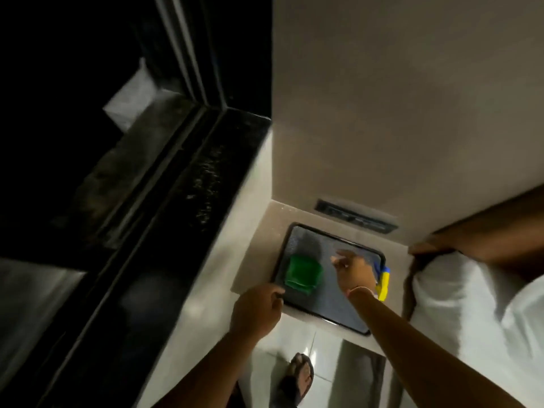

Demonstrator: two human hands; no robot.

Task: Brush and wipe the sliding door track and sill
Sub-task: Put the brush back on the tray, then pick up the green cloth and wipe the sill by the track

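The dark sliding door track [164, 160] runs diagonally on the left, and its black sill [212, 172] is speckled with pale dust. A black-rimmed tray [323, 315] lies on a beige ledge beside the wall. On the tray sits a folded green cloth [303, 273]. My left hand [256, 307] grips the tray's near left rim. My right hand [351, 270] hovers over the tray with blurred fingers. A yellow and blue tool [383, 282] shows just right of that hand at the tray's edge. Whether the hand holds it is unclear.
A beige wall [397, 98] with a dark socket strip [356, 216] rises behind the tray. A white pillow [465, 304] and a brown headboard [500, 231] crowd the right. My sandalled foot [297, 378] stands on the white floor tiles below.
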